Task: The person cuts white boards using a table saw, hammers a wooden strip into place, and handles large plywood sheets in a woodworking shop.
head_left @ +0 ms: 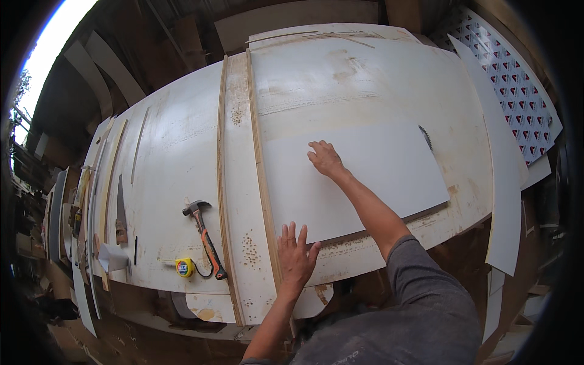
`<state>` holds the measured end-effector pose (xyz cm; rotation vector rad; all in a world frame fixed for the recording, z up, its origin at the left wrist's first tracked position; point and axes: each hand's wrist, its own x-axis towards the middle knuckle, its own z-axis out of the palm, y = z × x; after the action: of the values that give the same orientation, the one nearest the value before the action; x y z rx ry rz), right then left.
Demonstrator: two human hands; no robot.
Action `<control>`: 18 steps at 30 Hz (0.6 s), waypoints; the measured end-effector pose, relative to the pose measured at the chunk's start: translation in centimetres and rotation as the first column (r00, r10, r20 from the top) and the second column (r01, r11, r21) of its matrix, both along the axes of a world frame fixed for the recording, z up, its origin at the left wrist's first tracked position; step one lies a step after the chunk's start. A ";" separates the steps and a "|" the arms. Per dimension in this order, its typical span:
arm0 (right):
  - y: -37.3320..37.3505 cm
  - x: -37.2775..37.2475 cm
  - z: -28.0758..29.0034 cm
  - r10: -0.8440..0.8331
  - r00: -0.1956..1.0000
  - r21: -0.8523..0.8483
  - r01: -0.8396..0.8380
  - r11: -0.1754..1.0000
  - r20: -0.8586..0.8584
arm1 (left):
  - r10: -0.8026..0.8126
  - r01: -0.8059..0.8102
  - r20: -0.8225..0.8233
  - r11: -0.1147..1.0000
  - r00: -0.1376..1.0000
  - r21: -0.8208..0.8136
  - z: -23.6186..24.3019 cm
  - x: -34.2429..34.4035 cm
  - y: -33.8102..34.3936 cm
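Note:
A white rectangular panel [389,170] lies on the large white work surface [444,85], against the right wooden strip [262,182] of two long parallel ones. My left hand [294,258] rests with fingers spread at the panel's near left corner, beside that strip. My right hand [325,159] is on or just over the upper middle of the panel, fingers slightly bent and apart, holding nothing. A dark toothed saw blade [426,136] shows from beyond the panel's right edge.
A hammer [204,237] and yellow tape measure [184,267] lie left of the strips. A handsaw [120,213] and narrow strips [111,182] lie along the left. White boards [505,225] and a patterned sheet [514,91] line the right side; more boards lean behind.

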<state>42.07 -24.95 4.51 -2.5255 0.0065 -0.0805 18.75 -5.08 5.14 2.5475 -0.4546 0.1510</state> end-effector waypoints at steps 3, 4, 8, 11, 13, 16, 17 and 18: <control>-5.4 3.5 -0.9 -0.073 0.996 -0.216 0.084 0.973 0.060 | 0.006 -0.004 -0.018 0.997 1.000 0.080 -3.3 0.0 -4.5; -7.2 4.1 -1.4 -0.074 0.993 -0.291 0.097 0.952 0.090 | 0.023 -0.021 -0.014 0.992 1.000 0.125 -3.9 0.0 -5.4; -10.8 6.6 -2.5 0.009 1.000 -0.350 -0.007 0.937 0.003 | 0.050 -0.042 -0.021 0.963 0.999 0.265 -5.0 0.3 -6.7; -11.2 7.6 -2.1 0.024 0.996 -0.337 -0.053 0.940 -0.091 | 0.062 -0.051 -0.028 0.950 0.998 0.307 -5.0 0.4 -7.2; -11.4 8.5 -1.1 0.029 0.986 -0.325 -0.081 0.942 -0.163 | 0.067 -0.059 -0.018 0.950 0.998 0.306 -5.3 0.5 -7.3; -11.7 8.9 0.1 0.038 0.979 -0.280 -0.094 0.955 -0.199 | 0.064 -0.064 0.011 0.943 0.998 0.327 -5.5 0.4 -7.4; -11.9 9.2 0.7 0.029 0.986 -0.268 -0.073 0.961 -0.165 | 0.063 -0.067 0.022 0.939 0.998 0.338 -5.7 0.5 -7.4; -11.6 9.3 1.5 0.032 0.990 -0.254 -0.067 0.965 -0.139 | 0.063 -0.076 0.049 0.938 0.997 0.337 -5.8 0.5 -7.2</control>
<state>51.34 -36.51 6.01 -2.7854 -0.0151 0.1162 19.23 -12.29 -0.65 2.9064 -0.4365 0.1586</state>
